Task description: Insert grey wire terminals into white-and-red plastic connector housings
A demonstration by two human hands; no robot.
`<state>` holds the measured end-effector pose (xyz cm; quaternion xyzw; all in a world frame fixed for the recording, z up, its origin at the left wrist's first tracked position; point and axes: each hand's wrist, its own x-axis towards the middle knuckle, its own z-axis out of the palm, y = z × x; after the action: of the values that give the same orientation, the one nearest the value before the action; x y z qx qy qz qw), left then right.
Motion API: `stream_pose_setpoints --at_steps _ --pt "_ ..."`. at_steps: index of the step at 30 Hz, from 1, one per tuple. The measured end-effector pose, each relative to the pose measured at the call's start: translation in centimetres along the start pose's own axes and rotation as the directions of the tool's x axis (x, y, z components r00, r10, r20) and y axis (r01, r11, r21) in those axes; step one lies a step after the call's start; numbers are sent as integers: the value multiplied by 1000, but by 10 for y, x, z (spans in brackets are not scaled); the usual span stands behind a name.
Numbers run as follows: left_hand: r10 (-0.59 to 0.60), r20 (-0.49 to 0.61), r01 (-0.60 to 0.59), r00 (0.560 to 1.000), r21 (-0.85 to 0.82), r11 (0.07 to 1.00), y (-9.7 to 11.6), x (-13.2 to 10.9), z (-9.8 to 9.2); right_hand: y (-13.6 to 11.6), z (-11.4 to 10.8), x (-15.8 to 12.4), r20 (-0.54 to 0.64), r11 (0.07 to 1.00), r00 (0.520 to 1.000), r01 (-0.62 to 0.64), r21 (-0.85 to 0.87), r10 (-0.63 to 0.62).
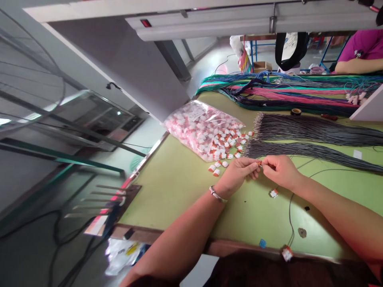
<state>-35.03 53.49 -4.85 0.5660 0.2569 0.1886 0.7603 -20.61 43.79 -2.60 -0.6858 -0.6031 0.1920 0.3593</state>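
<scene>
My left hand [237, 172] and my right hand [279, 170] meet fingertip to fingertip above the green table [179, 183]. Between the left fingertips sits a small red and white connector [259, 163]. My right hand is pinched right beside it, on something thin I cannot make out; a thin wire [291, 211] trails from under it toward the table's near edge. A clear plastic bag [201, 128] full of the same connectors lies just beyond my hands, with several spilled loose [227, 149] at its mouth. Two bundles of grey wires [314, 139] lie to the right of the bag.
Long pink, green and blue wire bundles [287, 89] cover the far end of the table. A tape roll [296, 112] sits near them. Another person's arm in a magenta sleeve [359, 56] is at the far right. Finished connectors [273, 193] lie near my wrists.
</scene>
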Motion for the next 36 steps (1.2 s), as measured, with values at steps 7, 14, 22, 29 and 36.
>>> stream_pose_setpoints --at_steps 7,14,22,29,36 --pt "-80 -22 78 997 -75 994 7 0 4 3 0 -2 -120 983 986 101 -155 -120" --pt "-118 6 118 993 -143 983 4 1 2 1 0 -2 -98 914 968 182 -361 -232" --pt "-73 -36 69 997 -84 994 1 1 4 -2 4 -1 -89 986 995 21 -166 -37" --pt "390 -182 -267 903 473 840 3 -3 7 7 14 1 -71 984 993 -83 154 95" --pt "572 -94 -355 815 699 620 6 -6 6 3 11 0 -167 1000 986 20 -18 -23"
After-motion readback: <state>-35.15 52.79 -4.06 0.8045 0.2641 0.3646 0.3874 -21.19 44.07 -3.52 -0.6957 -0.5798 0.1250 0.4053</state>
